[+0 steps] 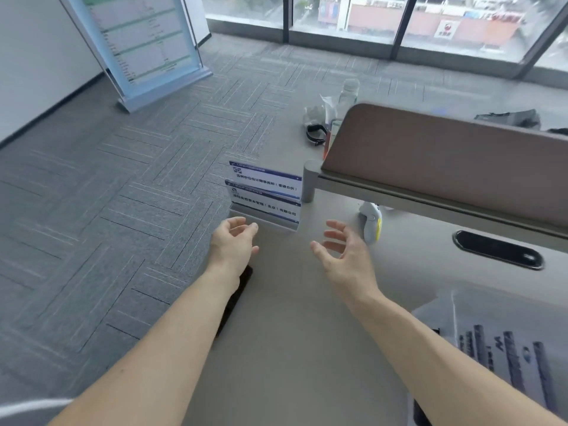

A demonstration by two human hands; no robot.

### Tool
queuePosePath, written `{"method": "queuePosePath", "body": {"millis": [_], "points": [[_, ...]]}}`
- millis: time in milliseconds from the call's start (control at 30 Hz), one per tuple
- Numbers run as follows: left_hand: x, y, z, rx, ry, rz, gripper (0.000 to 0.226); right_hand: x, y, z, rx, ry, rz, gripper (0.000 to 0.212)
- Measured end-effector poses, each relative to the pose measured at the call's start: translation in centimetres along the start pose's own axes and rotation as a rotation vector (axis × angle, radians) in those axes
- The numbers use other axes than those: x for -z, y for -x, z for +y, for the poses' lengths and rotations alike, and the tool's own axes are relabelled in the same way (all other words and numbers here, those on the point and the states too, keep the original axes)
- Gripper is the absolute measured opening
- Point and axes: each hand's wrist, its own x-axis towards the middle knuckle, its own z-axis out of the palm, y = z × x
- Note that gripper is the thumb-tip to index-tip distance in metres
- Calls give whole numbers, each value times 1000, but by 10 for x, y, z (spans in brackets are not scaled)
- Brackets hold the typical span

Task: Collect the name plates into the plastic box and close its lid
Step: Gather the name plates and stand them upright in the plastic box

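Two clear acrylic name plates (265,196) with blue-and-white printed cards stand one behind the other near the desk's left edge. My left hand (234,241) hovers just in front of their left corner, fingers apart and empty. My right hand (345,249) is to their right, also spread open and holding nothing. A translucent plastic box (491,339) lies at the lower right of the desk, partly cut off by the frame; whether its lid is on I cannot tell.
A brown desk divider (445,158) runs along the right. A white and yellow controller (372,222) lies under it, beside a black cable slot (498,249). A dark phone-like slab (236,296) lies under my left forearm. Bottles and a black band (316,133) sit beyond.
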Motion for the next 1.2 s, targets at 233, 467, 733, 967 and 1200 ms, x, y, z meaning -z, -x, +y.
{"method": "queuePosePath", "body": {"millis": [233,467,733,967,1200], "points": [[-7,-120,-23,-107,-306,46,88,-52,-83,47,-16,86,27,49],[-28,-193,-41,-174,-121,-18,71,-90,-136,62,-72,116,-10,47],[-29,-174,-69,-369,-206,239,19,-110,-141,74,-105,93,99,38],[-12,-128,-60,-505,-221,277,27,-81,-113,63,0,17,116,48],[-11,-23,0,-651,-41,152,22,8,-49,-10,104,-12,197,34]]}}
